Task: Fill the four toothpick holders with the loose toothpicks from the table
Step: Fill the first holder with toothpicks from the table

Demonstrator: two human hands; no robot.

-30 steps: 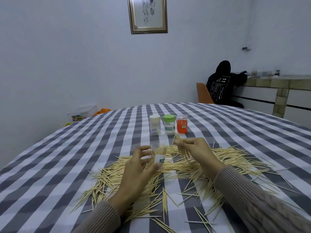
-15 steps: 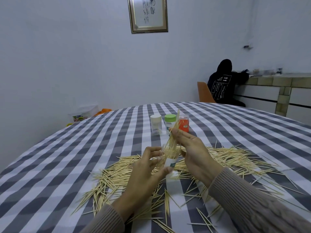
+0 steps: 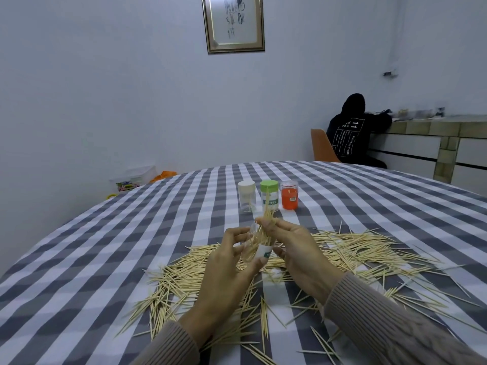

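Toothpicks (image 3: 350, 248) lie loose across the near middle of the checked table (image 3: 105, 248), well in from its far and left edges, with bare cloth between them and the three jars: white-lidded (image 3: 247, 196), green-lidded (image 3: 269, 195) and orange (image 3: 289, 194). The left hand (image 3: 226, 267) grips a tilted clear holder (image 3: 257, 247) above the pile, while the right hand (image 3: 295, 248) pinches a bundle of toothpicks (image 3: 264, 223) standing in its mouth. Half a second ago that bundle stood higher above the holder; it now sits deeper.
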